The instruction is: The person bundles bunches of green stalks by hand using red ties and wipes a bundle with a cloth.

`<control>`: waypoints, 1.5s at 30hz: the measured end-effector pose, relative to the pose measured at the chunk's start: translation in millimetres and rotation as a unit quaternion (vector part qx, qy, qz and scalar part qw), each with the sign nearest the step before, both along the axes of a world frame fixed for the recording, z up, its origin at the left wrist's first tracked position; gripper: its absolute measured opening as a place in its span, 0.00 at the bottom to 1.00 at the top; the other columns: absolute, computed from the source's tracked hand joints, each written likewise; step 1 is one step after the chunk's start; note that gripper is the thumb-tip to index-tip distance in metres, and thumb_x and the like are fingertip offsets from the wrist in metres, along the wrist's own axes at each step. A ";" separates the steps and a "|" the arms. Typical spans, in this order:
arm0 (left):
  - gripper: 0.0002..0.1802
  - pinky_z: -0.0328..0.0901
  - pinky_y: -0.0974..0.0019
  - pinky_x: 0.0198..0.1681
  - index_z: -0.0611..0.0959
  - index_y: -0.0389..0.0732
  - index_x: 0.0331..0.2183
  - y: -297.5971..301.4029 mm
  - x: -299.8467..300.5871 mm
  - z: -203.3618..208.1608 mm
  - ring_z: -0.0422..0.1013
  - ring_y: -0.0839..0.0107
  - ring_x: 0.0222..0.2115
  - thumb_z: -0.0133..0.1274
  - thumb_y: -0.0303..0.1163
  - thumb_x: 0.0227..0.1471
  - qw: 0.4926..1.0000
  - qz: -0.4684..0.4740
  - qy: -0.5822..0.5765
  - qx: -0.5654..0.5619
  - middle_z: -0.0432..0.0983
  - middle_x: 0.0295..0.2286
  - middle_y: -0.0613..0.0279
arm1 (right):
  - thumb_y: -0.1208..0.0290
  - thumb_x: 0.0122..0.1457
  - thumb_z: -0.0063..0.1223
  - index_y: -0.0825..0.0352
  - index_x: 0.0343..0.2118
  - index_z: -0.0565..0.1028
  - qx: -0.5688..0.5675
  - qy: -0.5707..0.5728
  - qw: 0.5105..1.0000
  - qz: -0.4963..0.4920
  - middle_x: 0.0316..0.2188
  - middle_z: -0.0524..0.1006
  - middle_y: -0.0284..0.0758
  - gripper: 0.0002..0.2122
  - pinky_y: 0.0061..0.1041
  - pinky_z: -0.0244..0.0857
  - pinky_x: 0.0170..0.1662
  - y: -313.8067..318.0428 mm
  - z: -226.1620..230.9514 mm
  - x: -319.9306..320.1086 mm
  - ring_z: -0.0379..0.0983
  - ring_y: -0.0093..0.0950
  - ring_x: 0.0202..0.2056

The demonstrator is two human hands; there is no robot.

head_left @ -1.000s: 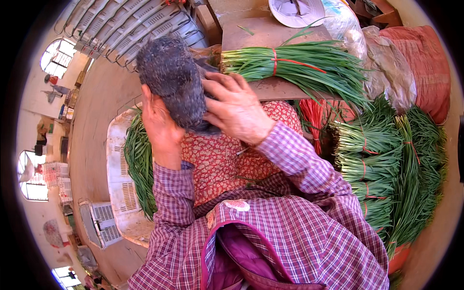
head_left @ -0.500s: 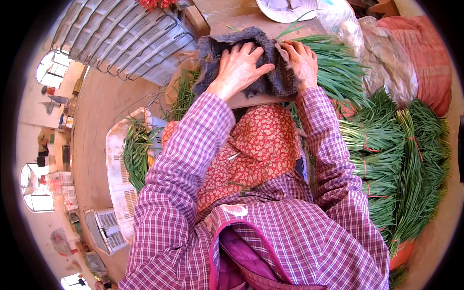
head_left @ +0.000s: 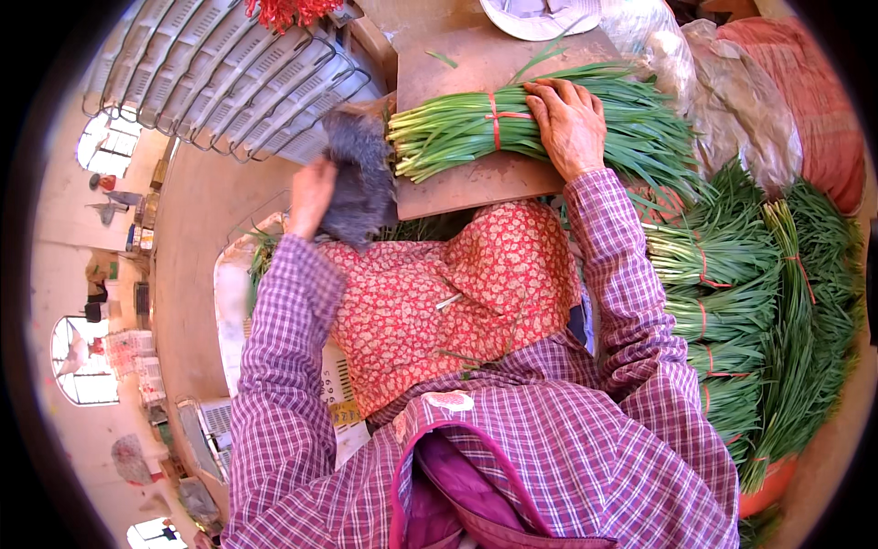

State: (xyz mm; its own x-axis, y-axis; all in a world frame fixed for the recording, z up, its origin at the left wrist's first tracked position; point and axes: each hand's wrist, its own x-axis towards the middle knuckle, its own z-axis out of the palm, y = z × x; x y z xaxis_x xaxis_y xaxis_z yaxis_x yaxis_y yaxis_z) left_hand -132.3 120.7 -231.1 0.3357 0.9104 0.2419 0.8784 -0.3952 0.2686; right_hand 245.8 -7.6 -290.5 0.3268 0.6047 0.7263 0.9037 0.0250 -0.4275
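— Right hand (head_left: 569,123)? 
— Flat on the tied bundle of chives (head_left: 512,123) lying on the board (head_left: 476,178), fingers together, pressing, not gripping.
— Left hand (head_left: 311,197)? 
— Closed on the grey cloth (head_left: 358,178) beside the cut ends.
— Advice? 
— Best to pin the bundle firmly and wipe outward along the stems.

Our left hand (head_left: 311,194) is closed in a grip; our right hand (head_left: 569,123) lies flat, fingers spread.

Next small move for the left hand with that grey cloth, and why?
Probably bring the grey cloth in the left hand against the cut ends of the chive bundle: the right hand pins the bundle on the board, ends facing the cloth.
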 end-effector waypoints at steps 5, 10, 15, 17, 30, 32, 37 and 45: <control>0.22 0.67 0.66 0.35 0.81 0.35 0.41 -27.9 94.9 95.3 0.72 0.76 0.28 0.50 0.46 0.59 0.975 -0.104 -0.194 -0.029 0.79 0.28 0.55 | 0.61 0.60 0.51 0.56 0.41 0.80 0.007 -0.011 1.000 0.006 0.42 0.77 0.28 0.10 0.35 0.57 0.55 -6.8 -2.1 8.8 0.69 0.31 0.49; 0.28 0.64 0.59 0.51 0.80 0.39 0.47 -35.9 200.2 38.5 0.70 0.60 0.49 0.51 0.53 0.57 0.958 -0.284 -0.003 -0.024 0.75 0.45 0.51 | 0.61 0.60 0.51 0.57 0.42 0.79 -0.017 -0.051 0.998 -0.025 0.43 0.76 0.29 0.11 0.36 0.57 0.55 -3.1 -9.8 7.3 0.69 0.32 0.49; 0.30 0.59 0.55 0.57 0.76 0.33 0.49 -53.6 171.4 14.1 0.64 0.52 0.55 0.55 0.48 0.55 0.934 -0.331 0.093 0.102 0.69 0.53 0.49 | 0.61 0.59 0.53 0.55 0.42 0.79 -0.012 -0.032 0.999 -0.009 0.42 0.76 0.27 0.11 0.36 0.58 0.55 -9.5 -5.3 3.7 0.69 0.31 0.49; 0.28 0.59 0.55 0.57 0.76 0.33 0.50 -50.9 140.8 13.1 0.63 0.52 0.55 0.54 0.45 0.56 0.937 -0.325 0.085 0.091 0.68 0.53 0.49 | 0.61 0.58 0.53 0.53 0.42 0.80 0.009 -0.012 1.000 0.018 0.41 0.77 0.26 0.10 0.35 0.58 0.54 -10.4 -2.7 4.7 0.70 0.31 0.49; 0.25 0.66 0.67 0.44 0.80 0.29 0.42 -145.9 70.9 84.7 0.72 0.71 0.37 0.49 0.46 0.62 0.936 0.000 -0.334 -0.114 0.77 0.37 0.58 | 0.69 0.58 0.54 0.64 0.52 0.72 0.042 0.360 0.883 0.298 0.48 0.72 0.43 0.19 0.37 0.59 0.58 -95.5 59.6 -85.1 0.67 0.38 0.53; 0.20 0.64 0.69 0.45 0.76 0.33 0.42 -188.3 98.0 60.8 0.68 0.73 0.40 0.51 0.42 0.61 0.894 -0.048 -0.371 -0.246 0.73 0.37 0.63 | 0.70 0.58 0.54 0.66 0.59 0.65 0.039 0.430 0.821 0.374 0.51 0.69 0.44 0.25 0.34 0.56 0.62 -104.7 49.6 -131.7 0.65 0.38 0.55; 0.28 0.59 0.65 0.56 0.67 0.37 0.57 -242.1 128.6 15.6 0.64 0.68 0.53 0.52 0.38 0.60 0.879 -0.255 -0.336 -0.223 0.58 0.57 0.56 | 0.68 0.65 0.49 0.69 0.60 0.61 0.064 0.681 0.639 0.352 0.52 0.70 0.35 0.23 0.25 0.58 0.58 -112.9 -0.5 -141.1 0.65 0.25 0.53; 0.16 0.72 0.67 0.37 0.80 0.33 0.45 -177.4 132.2 -4.3 0.76 0.69 0.37 0.53 0.32 0.58 0.803 -0.082 -0.463 -0.367 0.79 0.39 0.56 | 0.62 0.65 0.51 0.71 0.52 0.71 0.142 0.613 0.751 0.201 0.49 0.74 0.35 0.19 0.23 0.63 0.52 -142.4 -28.3 -24.7 0.70 0.22 0.47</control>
